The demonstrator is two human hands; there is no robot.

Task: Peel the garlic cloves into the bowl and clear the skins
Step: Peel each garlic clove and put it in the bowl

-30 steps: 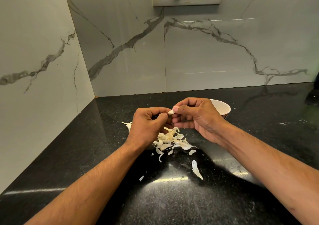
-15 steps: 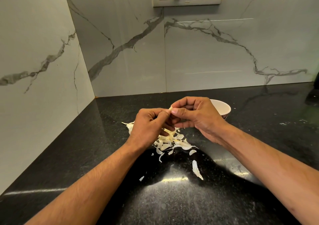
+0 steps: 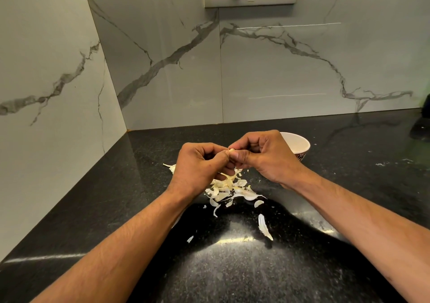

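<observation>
- Comparing with 1 second ago, the 2 hands have closed in on each other: the left hand and the right hand now meet thumb to thumb above the desk.
- The garlic clove was a clear pale tip between the fingertips then; now only a sliver of it shows, pinched between both thumbs and forefingers.
- Both hands are curled nearly shut, the fingers folded in, and each grips the clove; the left palm looks to hold nothing else, though its inside is hidden.
- The pile of skins lies on the desk just below the hands, with 1 long stray skin nearer the person; neither has shifted.
- The bowl sits behind the right hand, its inside mostly hidden, so I cannot tell how many cloves it holds.
- My reading: the tighter pinch means skin is being worked off this clove, so peeling is unfinished and clearing has not begun.
</observation>
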